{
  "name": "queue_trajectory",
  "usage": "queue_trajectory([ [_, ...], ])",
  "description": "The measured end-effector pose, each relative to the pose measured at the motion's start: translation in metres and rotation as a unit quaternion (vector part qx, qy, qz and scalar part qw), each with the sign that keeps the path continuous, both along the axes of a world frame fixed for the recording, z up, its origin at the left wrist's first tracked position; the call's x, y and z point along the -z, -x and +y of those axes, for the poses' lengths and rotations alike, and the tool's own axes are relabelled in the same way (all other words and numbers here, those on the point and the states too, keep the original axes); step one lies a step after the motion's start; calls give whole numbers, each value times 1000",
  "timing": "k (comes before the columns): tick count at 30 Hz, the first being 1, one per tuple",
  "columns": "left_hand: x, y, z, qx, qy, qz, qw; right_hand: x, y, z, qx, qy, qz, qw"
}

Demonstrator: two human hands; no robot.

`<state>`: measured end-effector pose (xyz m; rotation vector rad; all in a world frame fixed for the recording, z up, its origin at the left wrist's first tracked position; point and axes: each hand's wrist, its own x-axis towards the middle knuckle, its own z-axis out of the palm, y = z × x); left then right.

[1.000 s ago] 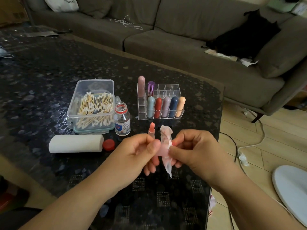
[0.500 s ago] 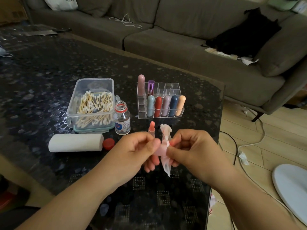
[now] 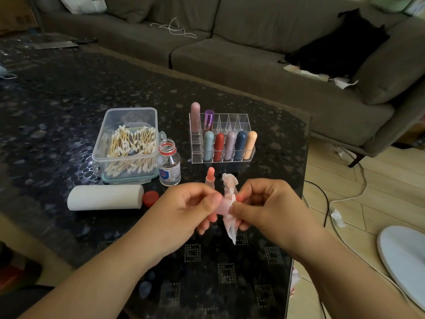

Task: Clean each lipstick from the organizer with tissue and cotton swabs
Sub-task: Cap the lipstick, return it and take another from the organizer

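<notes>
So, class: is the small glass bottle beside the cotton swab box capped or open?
Open. The glass bottle shows a bare threaded neck with no cap on it, and a red cap lies on the table beside the tissue roll.

The pink lipstick piece (image 3: 221, 207) pinched between the left hand (image 3: 184, 210) and right hand (image 3: 268, 204) is mostly hidden by fingers and the wrapped tissue (image 3: 230, 194), so its full shape cannot be told. The print on the small bottle (image 3: 169, 165) is too small to read. The white round object (image 3: 404, 259) at the near right is cut off by the edge.
</notes>
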<state>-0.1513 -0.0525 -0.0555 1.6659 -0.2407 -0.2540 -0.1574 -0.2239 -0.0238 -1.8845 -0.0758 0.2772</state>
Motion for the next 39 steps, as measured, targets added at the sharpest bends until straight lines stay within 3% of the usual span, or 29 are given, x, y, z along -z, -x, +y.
queue_trajectory([
  [7,-2,-2,2,22,83,19,996,1,-1,-3,7,-29,9,1000],
  [15,-2,1,-1,1,42,44,998,1,-3,-2,7,-1,-5,1000],
  [20,-3,2,5,21,12,32,999,5,-4,-2,18,7,72,997],
  [22,0,2,6,-9,-15,37,999,5,-7,-5,35,46,72,996],
  [24,5,-1,9,-56,-52,28,997,5,-12,-11,67,145,21,987],
  [28,12,-8,19,-109,-121,15,987,12,-25,-19,100,330,-125,930],
  [32,16,-7,23,-128,-171,-18,977,29,-44,-14,76,394,-178,898],
  [37,17,-6,29,-140,-247,-84,955,41,-54,-4,-3,451,-134,882],
  [39,18,-7,32,-137,-270,-112,947,41,-52,-3,2,443,-177,879],
])
